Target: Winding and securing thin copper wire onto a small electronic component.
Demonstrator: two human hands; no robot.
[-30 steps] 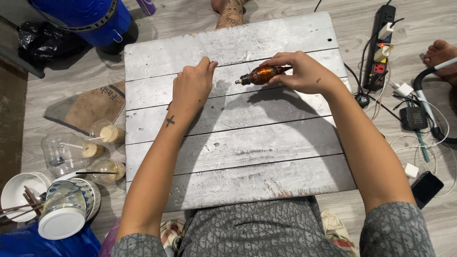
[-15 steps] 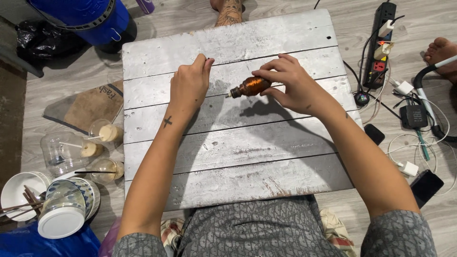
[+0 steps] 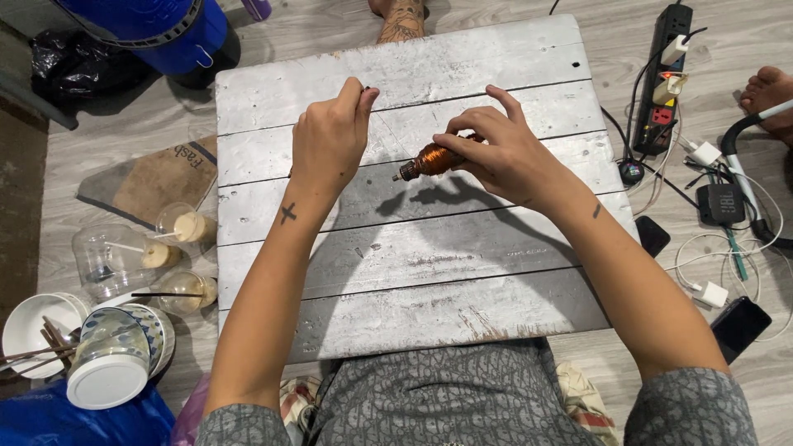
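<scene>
- A small copper-wound coil (image 3: 433, 158) on a short spindle is held in the right hand (image 3: 504, 157), raised just above the grey plank board (image 3: 429, 248); its shadow is cast on the plank below.
- The coil's long axis is seen to lie roughly level, left to right and slightly tilted, with the narrow dark tip directed towards the left hand (image 3: 330, 136).
- The right hand is closed on the coil's right end: thumb beneath, fingers curled over the top, index finger extended above it.
- The left hand is positioned to the left of the coil's tip, near it but apart, with an open gap between them.
- The left fingertips (image 3: 362, 92) are pinched narrowly together at the top of the hand. Something small and dark is glimpsed there; whether a fine wire is gripped cannot be told.
- Both forearms are extended forward over the board from the person's lap; the left wrist is held straight, the right bent inward towards the centre.
- The right hand is the nearer to the coil, being in contact with it.
- Off the board to the right, a power strip (image 3: 665, 66) with plugged chargers and loose cables is noted; to the left, plastic drink cups (image 3: 186, 225) and bowls (image 3: 33, 330) are set on the floor.
</scene>
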